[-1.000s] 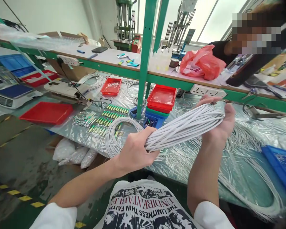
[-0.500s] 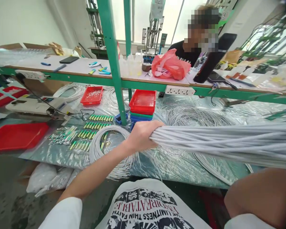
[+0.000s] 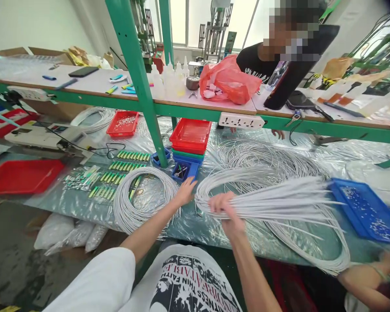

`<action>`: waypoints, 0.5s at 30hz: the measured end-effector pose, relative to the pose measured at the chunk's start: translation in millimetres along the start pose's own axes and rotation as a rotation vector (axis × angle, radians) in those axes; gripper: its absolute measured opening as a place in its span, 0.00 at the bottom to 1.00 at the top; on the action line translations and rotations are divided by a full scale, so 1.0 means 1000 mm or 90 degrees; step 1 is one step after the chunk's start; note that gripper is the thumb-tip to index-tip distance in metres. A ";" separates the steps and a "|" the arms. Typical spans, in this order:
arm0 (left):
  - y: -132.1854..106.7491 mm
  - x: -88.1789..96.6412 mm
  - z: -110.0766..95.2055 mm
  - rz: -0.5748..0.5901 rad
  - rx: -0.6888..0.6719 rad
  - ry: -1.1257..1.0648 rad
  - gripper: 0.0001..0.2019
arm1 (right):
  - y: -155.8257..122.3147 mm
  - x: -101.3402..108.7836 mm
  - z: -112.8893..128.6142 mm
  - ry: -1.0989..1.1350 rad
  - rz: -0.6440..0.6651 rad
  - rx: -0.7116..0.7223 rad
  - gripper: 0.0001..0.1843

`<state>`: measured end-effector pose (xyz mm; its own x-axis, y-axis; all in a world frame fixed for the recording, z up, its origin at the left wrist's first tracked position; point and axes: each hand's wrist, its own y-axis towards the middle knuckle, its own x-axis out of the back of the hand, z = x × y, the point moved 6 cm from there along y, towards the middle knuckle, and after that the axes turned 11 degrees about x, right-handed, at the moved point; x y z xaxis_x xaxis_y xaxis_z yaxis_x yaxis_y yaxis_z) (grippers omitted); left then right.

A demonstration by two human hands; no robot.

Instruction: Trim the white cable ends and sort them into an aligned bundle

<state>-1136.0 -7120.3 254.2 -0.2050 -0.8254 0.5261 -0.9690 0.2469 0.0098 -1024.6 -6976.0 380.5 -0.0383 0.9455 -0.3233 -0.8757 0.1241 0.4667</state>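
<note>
White cables (image 3: 279, 201), a thick bundle of them, lie across the plastic-covered counter (image 3: 214, 229) to the right of the green post (image 3: 139, 86), their loose ends fanning out toward a blue tray (image 3: 367, 208) at the far right. The right hand (image 3: 224, 210) is clenched around the near end of that bundle, right of the post's foot and close to the counter's front edge. The left hand (image 3: 184, 190) sits between the post and the bundle, fingers spread and released, resting on the counter just in front of a small blue bin (image 3: 185, 171) at the post's base; it grips nothing. A coil (image 3: 143, 197) of the same white cable lies left of that hand, in front of the post. Rows of green connectors (image 3: 123, 167) lie left of the post, and farther left is a red tray (image 3: 22, 175). A stack of trays (image 3: 190, 138), red on top, stands right of the post. More loose cable loops (image 3: 263, 156) spread behind the bundle. On the shelf (image 3: 182, 108) crossing the post sit clear bottles (image 3: 169, 78) and a red bag (image 3: 227, 80); a power strip (image 3: 240, 121) hangs on its front. A person in a dark shirt (image 3: 263, 65) stands behind the shelf, right of the post. Another arm (image 3: 370, 277) enters at the lower right corner.
</note>
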 end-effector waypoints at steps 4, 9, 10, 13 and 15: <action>-0.069 0.030 0.073 0.037 0.161 -0.001 0.12 | -0.062 -0.019 -0.097 -0.058 0.062 -0.202 0.17; -0.105 0.062 0.073 0.144 0.258 -0.184 0.24 | -0.113 -0.048 -0.144 -0.178 0.157 -0.351 0.16; -0.106 0.062 0.064 0.199 0.266 -0.275 0.26 | -0.114 -0.054 -0.147 -0.209 0.160 -0.357 0.15; -0.098 0.059 0.026 0.356 0.193 -0.405 0.29 | -0.105 -0.070 -0.156 -0.244 0.146 -0.360 0.09; -0.092 0.060 0.013 0.388 0.164 -0.376 0.31 | -0.097 -0.077 -0.161 -0.241 0.127 -0.358 0.06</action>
<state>-1061.4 -7199.1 274.2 -0.6649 -0.7322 -0.1478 -0.6539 0.6661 -0.3587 -1014.3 -7109.5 228.3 -0.1439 0.9863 0.0810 -0.9891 -0.1409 -0.0425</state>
